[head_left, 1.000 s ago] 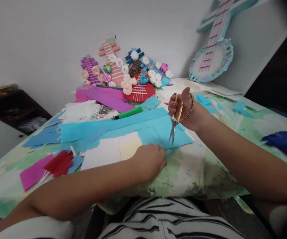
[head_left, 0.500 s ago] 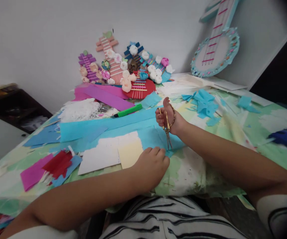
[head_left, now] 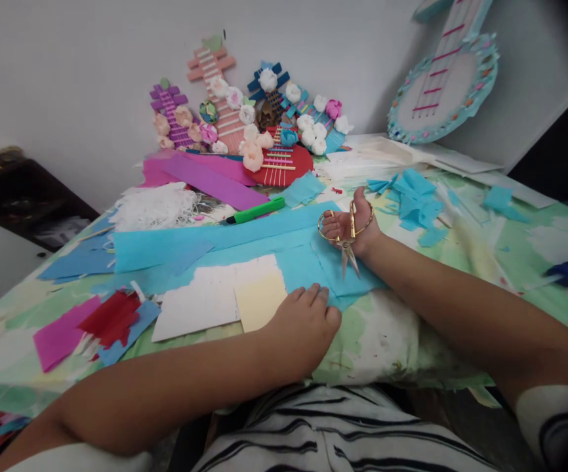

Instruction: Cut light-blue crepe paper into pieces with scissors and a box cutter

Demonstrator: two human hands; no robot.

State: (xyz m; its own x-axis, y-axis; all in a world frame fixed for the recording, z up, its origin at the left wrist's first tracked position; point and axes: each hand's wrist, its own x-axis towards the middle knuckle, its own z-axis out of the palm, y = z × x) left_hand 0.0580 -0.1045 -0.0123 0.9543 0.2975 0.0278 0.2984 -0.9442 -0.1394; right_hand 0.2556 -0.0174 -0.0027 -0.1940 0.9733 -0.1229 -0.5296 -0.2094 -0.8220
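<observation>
My right hand [head_left: 357, 226] holds a pair of gold-handled scissors [head_left: 347, 246], palm turned up and thumb raised. The scissors' handles are spread, and their blades point down toward me, slightly apart, over blue crepe paper [head_left: 304, 265]. Palm down, my left hand [head_left: 308, 324] rests on the near edge of that paper with its fingers lying forward; whether anything is under them is hidden. Beside the left hand lie a cream paper square [head_left: 259, 298] and a white sheet [head_left: 200, 305] on top of the blue paper.
A green marker [head_left: 257, 211] lies behind the blue paper. Decorated paper guitars [head_left: 284, 164] lean against the wall, with a larger one [head_left: 444, 92] at right. Crumpled blue scraps [head_left: 416, 196] lie on the right, white shreds [head_left: 153, 210] and red paper [head_left: 111, 318] on the left.
My right hand has moved slightly right and turned its palm up, and the scissors' handles and blades have spread wider. The left hand has stayed nearly in place.
</observation>
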